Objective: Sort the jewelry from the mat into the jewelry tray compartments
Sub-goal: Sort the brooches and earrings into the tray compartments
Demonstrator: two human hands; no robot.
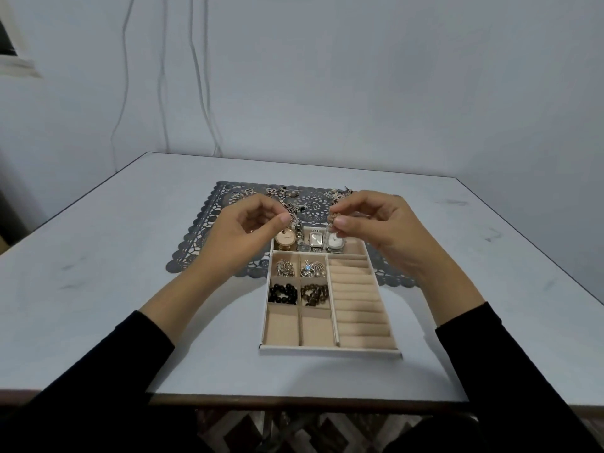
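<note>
Matt beige velvety tray (pixel 330 351), shiny metal watches (pixel 315 240), glossy beads (pixel 282 294).

Two bare hands, black long sleeves.
Left hand (pixel 243 235) & right hand (pixel 389 228): no rings, watches or gloves; nails short, unpainted. Plain black sleeves (pixel 98 371) w/ snug cuffs ending just behind each wrist.

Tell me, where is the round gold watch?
In the head view, the round gold watch lies in the far-left end of the beige jewelry tray's top compartment, just under the left hand, left of two silver square-faced watches.
</note>
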